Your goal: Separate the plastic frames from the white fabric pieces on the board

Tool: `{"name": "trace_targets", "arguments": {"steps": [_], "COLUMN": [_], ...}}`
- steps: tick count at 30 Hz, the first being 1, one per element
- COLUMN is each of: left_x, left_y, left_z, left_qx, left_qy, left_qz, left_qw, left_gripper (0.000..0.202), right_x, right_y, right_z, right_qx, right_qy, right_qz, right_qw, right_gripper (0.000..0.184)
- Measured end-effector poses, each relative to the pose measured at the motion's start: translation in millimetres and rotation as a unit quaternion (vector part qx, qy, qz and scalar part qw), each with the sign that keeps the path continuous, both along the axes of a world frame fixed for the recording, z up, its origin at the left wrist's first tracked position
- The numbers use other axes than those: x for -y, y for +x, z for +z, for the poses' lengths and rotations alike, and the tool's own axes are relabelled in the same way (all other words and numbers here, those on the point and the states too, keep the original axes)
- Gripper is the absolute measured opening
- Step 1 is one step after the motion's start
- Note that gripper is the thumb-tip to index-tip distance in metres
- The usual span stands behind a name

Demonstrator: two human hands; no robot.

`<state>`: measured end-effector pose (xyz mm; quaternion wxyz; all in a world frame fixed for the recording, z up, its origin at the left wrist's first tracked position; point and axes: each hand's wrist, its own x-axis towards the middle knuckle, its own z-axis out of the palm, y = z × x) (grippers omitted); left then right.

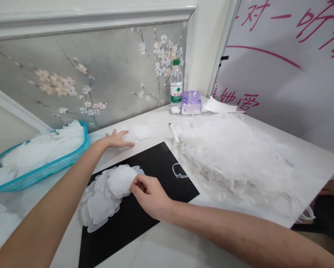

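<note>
From where I stood, the right hand [149, 195] had thumb and forefinger brought together at the edge of a pale, scalloped sheet [121, 181], which topped a spread of similar translucent pieces [101, 203] on the left half of a black board [139, 219]. It looked like a light pinch on that near edge, the other fingers curled in. The left hand [119, 139] was open, fingers fanned, low over the white surface [161, 247] beyond the board, beside a thin white piece [140, 131]; whether it touched anything I could not tell. Such flimsy layers probably clung together, so the sensible way, to my eye, was to hold one sheet by its rim, part it gently from those beneath and keep its thin lobes unbent. Care was also needed on the right, where a loose outline-shaped scrap [179, 171] lay on the board near a tangled heap of strips [231, 149] that could easily snag.
</note>
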<state>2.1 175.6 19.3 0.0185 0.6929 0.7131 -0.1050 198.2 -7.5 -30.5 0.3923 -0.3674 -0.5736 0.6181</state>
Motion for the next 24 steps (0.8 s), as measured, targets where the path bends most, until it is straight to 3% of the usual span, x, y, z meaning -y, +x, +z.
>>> {"name": "trace_targets", "arguments": {"steps": [3, 7, 13, 16, 18, 20, 22, 24], "left_x": [17, 40, 72, 97, 118, 140, 158, 165], "left_y": [0, -3, -3, 7, 18, 30, 40, 47], "left_z": [-12.4, -13.5, 28.0, 40.0, 35.2, 23.9, 13.9, 11.9], "left_qx": [0.001, 0.017, 0.083, 0.125, 0.162, 0.194, 0.146, 0.103], "left_qy": [0.047, 0.107, 0.261, 0.306, 0.257, 0.102, -0.075, -0.149], "left_qz": [-0.007, -0.043, -0.037, -0.051, -0.112, -0.216, -0.280, -0.289], "left_qw": [0.999, 0.993, 0.961, 0.943, 0.946, 0.951, 0.946, 0.940], "left_gripper": [0.055, 0.050, 0.052, 0.051, 0.048, 0.052, 0.065, 0.080], "right_x": [0, 1, 1, 5, 11, 17, 24, 29], "right_y": [0, 0, 1, 6, 9, 10, 8, 5], "right_z": [-0.6, -2.1, 0.4, 5.2, 7.1, 6.3, 3.1, -0.5], "right_qx": [-0.005, -0.007, -0.001, 0.031, 0.046, 0.041, 0.031, 0.024], "right_qy": [0.011, 0.013, 0.024, 0.079, 0.171, 0.303, 0.435, 0.543], "right_qz": [0.000, -0.001, -0.002, -0.004, -0.011, -0.005, 0.015, 0.027], "right_qw": [1.000, 1.000, 1.000, 0.996, 0.984, 0.952, 0.900, 0.839], "right_gripper": [0.012, 0.012, 0.011, 0.013, 0.013, 0.010, 0.008, 0.012]}}
